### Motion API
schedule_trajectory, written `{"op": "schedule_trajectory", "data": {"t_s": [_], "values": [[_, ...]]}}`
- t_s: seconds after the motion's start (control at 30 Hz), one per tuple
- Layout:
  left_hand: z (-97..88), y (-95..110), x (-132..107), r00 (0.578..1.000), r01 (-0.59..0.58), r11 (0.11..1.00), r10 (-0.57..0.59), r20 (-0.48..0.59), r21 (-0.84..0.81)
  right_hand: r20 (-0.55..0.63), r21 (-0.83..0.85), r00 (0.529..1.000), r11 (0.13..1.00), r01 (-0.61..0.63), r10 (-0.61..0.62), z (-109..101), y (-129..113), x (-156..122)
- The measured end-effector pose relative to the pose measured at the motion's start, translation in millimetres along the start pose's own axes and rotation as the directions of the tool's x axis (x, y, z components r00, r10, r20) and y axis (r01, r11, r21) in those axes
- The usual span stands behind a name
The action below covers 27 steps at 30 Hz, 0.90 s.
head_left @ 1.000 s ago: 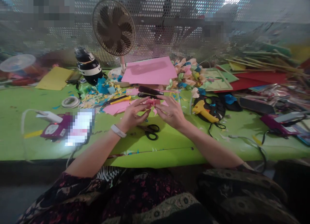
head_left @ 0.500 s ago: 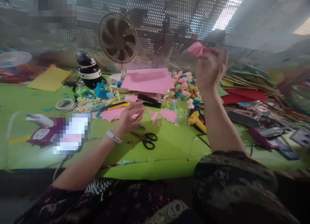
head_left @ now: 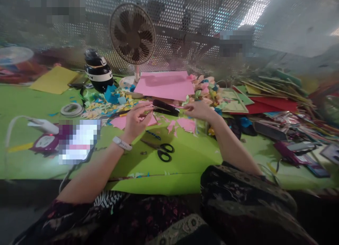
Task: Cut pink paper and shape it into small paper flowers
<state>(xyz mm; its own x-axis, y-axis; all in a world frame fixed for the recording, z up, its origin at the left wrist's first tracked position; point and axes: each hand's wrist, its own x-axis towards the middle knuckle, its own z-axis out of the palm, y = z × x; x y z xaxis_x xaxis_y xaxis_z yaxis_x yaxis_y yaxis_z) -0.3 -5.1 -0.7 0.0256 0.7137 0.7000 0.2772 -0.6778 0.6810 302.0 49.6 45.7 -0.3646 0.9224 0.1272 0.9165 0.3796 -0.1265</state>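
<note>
My left hand (head_left: 137, 118), a white band on its wrist, is over pink paper pieces (head_left: 119, 122), fingertips at the left end of a black stapler (head_left: 166, 108). Its fingers are loosely bent and apart from the thumb, with no held thing showing. My right hand (head_left: 198, 110) is low over the table just right of the stapler. Its fingers point left, half curled, with nothing visible in them. Torn pink scraps (head_left: 186, 125) lie below it. Black-handled scissors (head_left: 164, 152) rest nearer to me.
A pink sheet (head_left: 165, 85) lies behind the stapler, beside a pile of folded paper pieces (head_left: 205, 86). A fan (head_left: 132, 34), a black bottle (head_left: 99, 73) and a tape roll (head_left: 71, 110) stand or lie leftward. A lit phone (head_left: 81, 140) is front left; stacked coloured paper (head_left: 270, 104) lies right.
My right hand has come down and left from its raised position beside the stapler, and the pink folded paper is no longer in it. My left hand has shifted slightly left and up.
</note>
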Motion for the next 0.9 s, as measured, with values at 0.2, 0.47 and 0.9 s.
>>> {"op": "schedule_trajectory", "data": {"t_s": [0.2,0.47,0.9], "values": [[-12.3,-10,19,0.976,0.036,0.995,-0.055,-0.209,-0.095,0.143,-0.025,0.978,0.987,0.159,-0.154,9,-34,-33],[-28.3,-41,32,0.92,0.175,0.958,-0.241,-0.309,-0.228,0.113,-0.073,0.902,0.901,0.427,-0.418,36,-116,8],[-41.7,-47,42,0.894,0.188,0.943,-0.279,-0.35,-0.273,0.007,-0.102,0.889,0.884,0.456,-0.458,57,-132,32]]}}
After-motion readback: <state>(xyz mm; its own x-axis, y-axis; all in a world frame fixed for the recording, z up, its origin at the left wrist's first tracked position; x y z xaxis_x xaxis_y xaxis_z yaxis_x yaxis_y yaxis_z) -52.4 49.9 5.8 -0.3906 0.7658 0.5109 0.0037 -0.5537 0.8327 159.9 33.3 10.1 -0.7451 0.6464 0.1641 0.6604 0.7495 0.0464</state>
